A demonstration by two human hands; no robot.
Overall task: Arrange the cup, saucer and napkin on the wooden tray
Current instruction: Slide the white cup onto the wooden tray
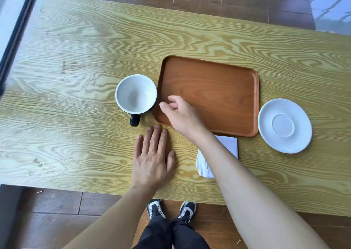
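The left hand (pixel 152 157) lies flat and empty on the yellow wood-grain surface (pixel 76 115). The right hand (pixel 181 113), fingers loosely curled, holding nothing, hovers over the rectangular brown wooden tray (pixel 218 89). White-lined dark cup (pixel 135 94) sits left of it, round white saucer (pixel 284 125) right, folded white napkin (pixel 228 144) under its forearm.

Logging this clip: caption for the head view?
Right hand over empty tray; cup, saucer, napkin on table.

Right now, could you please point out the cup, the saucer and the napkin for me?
cup (pixel 136 93): head view, white inside.
saucer (pixel 284 125): head view, centre well.
napkin (pixel 228 144): head view, exposed far corner.
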